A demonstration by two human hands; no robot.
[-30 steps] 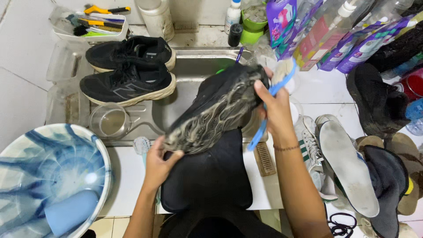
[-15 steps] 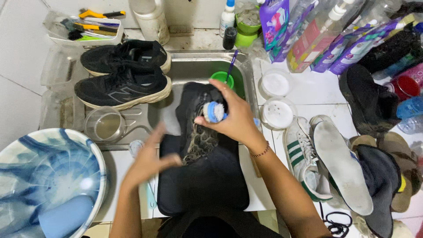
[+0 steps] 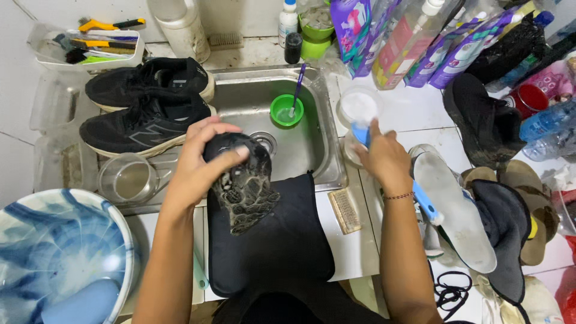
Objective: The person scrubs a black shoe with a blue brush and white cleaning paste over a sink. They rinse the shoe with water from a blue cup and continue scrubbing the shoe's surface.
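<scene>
Shoe (image 3: 243, 180) and brush (image 3: 396, 174) in hands

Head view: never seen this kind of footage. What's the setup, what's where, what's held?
No machine here: a person wears a camera on the head, looking down at their own bare hands over a steel sink. The left hand grips a dark shoe, sole facing up. The right hand holds a blue-handled brush near a small white tub. A green cup sits in the sink, a pair of black sneakers on its left edge, bottles behind, more shoes to the right.
</scene>
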